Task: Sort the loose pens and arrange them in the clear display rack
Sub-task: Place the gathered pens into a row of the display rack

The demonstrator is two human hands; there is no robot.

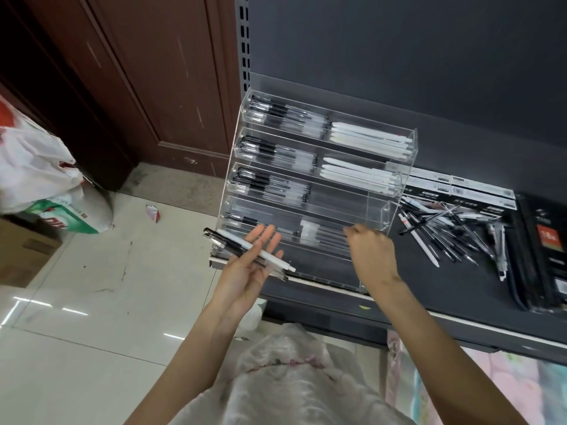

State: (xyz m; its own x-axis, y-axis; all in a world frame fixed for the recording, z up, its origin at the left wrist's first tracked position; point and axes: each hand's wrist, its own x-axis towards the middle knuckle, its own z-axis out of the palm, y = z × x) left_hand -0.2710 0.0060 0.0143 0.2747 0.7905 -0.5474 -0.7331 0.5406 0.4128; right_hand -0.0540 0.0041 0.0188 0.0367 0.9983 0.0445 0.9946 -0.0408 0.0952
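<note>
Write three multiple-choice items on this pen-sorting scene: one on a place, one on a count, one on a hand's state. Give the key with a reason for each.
1. Where does the loose pile of pens lie?
A. On the floor tiles
B. On the dark shelf, to the right of the rack
C. Inside the top tier

2. How many tiers does the rack have?
A. Two
B. Four
C. Six

3. How is the left hand?
A. Flat, palm up, with pens lying across it
B. Clenched and empty
C. Pressed on the door

Key:
1 B, the pile rests on the shelf just past the rack's right wall.
2 B, four stepped clear rows show, one above another.
3 A, the fingers are straight and a white pen with dark pens lies over them.
</note>
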